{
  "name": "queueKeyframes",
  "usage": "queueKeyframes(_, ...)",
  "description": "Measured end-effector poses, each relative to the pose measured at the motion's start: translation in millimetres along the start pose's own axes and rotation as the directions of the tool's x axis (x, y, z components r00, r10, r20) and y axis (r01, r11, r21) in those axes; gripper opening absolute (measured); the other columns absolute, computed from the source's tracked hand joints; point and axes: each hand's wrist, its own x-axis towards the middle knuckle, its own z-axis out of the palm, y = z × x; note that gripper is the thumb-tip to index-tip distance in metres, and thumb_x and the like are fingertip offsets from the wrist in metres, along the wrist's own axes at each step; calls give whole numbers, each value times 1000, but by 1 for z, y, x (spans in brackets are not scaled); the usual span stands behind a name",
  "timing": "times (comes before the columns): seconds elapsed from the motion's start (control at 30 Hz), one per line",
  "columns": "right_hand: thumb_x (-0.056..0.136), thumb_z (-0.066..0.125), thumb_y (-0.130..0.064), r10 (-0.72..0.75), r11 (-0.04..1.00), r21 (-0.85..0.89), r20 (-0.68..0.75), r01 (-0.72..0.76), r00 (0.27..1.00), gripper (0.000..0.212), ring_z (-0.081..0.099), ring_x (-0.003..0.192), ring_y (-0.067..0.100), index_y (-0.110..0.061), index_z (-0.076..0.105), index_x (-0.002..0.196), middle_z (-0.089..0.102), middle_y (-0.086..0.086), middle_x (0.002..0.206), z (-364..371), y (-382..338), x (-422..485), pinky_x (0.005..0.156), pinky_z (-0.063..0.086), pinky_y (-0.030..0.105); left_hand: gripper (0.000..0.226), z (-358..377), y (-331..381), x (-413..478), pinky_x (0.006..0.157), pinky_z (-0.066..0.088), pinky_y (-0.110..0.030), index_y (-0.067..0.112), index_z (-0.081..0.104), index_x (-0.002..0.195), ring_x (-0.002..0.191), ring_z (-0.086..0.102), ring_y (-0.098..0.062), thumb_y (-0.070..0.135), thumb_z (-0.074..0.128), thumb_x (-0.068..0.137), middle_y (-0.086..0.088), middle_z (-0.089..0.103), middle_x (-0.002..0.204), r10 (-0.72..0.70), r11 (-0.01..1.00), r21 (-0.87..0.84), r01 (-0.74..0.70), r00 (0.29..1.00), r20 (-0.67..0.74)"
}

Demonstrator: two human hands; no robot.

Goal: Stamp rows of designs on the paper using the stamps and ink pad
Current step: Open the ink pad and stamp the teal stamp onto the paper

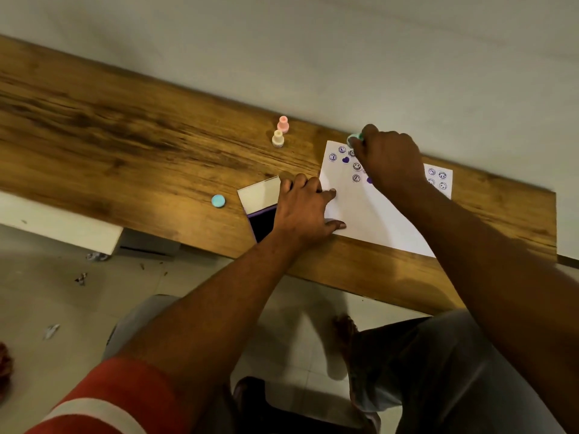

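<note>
A white paper point(369, 211) lies on the wooden bench, with purple smiley and heart prints along its far part. My right hand point(391, 159) is shut on a green stamp point(355, 138) near the paper's far left corner; the hand hides some prints. My left hand point(305, 208) lies flat, fingers spread, on the paper's left edge. It partly covers an open ink pad point(261, 211) with a white lid and a dark purple pad. A pink stamp point(283, 123) and a cream stamp point(278, 138) stand upright left of the paper.
A light blue round cap point(218, 201) lies on the wooden bench point(125, 136) left of the ink pad. A pale wall runs behind the bench. Below the near edge are my knees, a bare foot and tiled floor with scraps.
</note>
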Motion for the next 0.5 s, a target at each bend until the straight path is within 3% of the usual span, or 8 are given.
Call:
queueKeyframes(0.13, 111, 32, -40, 55, 996, -81, 300, -32, 952, 47, 72, 88, 39, -5, 56, 130, 74, 18, 101, 30, -19, -28, 71, 49, 39, 82, 0, -2, 0, 109, 27, -51, 37, 55, 149, 132, 44, -28, 86, 50, 84, -3, 58, 138, -6, 1000, -3, 6, 1000, 8)
queueKeyframes(0.4, 111, 30, -43, 91, 977, -211, 373, -11, 923, 49, 73, 93, 34, -8, 52, 138, 73, 15, 110, 28, -21, -24, 66, 47, 37, 81, 1, -1, 0, 111, 28, -51, 38, 52, 151, 134, 43, -28, 86, 47, 85, -3, 57, 142, -9, 1000, -13, 9, 1000, 18)
queueKeyframes(0.5, 111, 31, -45, 135, 991, -57, 341, -123, 930, 51, 69, 102, 39, -6, 60, 127, 71, 19, 113, 25, -15, -23, 72, 47, 39, 81, 0, 0, 0, 111, 29, -52, 38, 53, 149, 134, 44, -29, 86, 49, 84, -4, 57, 140, -12, 1000, 0, 12, 1000, 9)
